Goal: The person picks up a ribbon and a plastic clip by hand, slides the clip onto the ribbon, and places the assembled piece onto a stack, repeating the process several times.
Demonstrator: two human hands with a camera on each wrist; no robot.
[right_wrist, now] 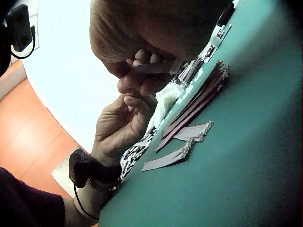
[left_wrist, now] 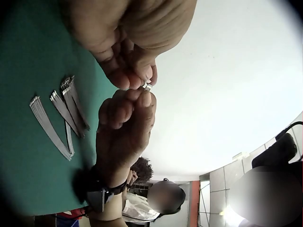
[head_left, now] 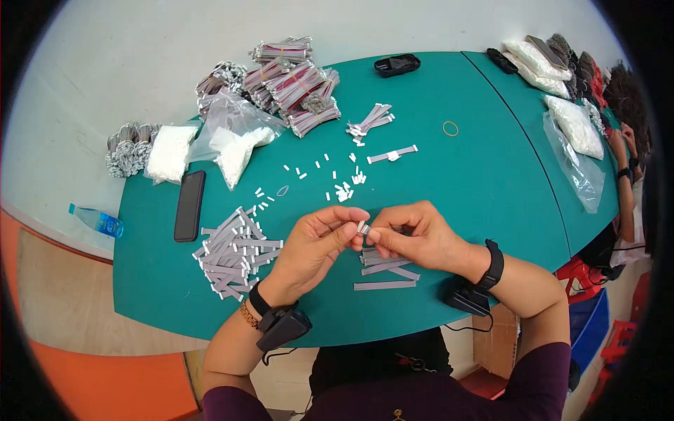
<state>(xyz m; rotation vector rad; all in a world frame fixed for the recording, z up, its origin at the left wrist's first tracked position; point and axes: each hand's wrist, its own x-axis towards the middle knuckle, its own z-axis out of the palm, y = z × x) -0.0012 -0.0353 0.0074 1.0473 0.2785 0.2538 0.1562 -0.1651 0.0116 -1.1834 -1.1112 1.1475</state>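
Above the green table, the left hand and right hand meet fingertip to fingertip. Between them is a small white connector, pinched by the left thumb and fingers. The right thumb and forefinger pinch the grey ribbon cable right beside it. In the left wrist view the small white piece shows between both hands' tips; in the right wrist view the fingers hide it. Grey flat cables lie under the right hand, and a pile of white-ended cables lies left of the left hand.
Loose white connectors are scattered beyond the hands. Farther back are cable bundles, a plastic bag of white parts and a black case. A phone lies at left. Another person's arm is at the right edge.
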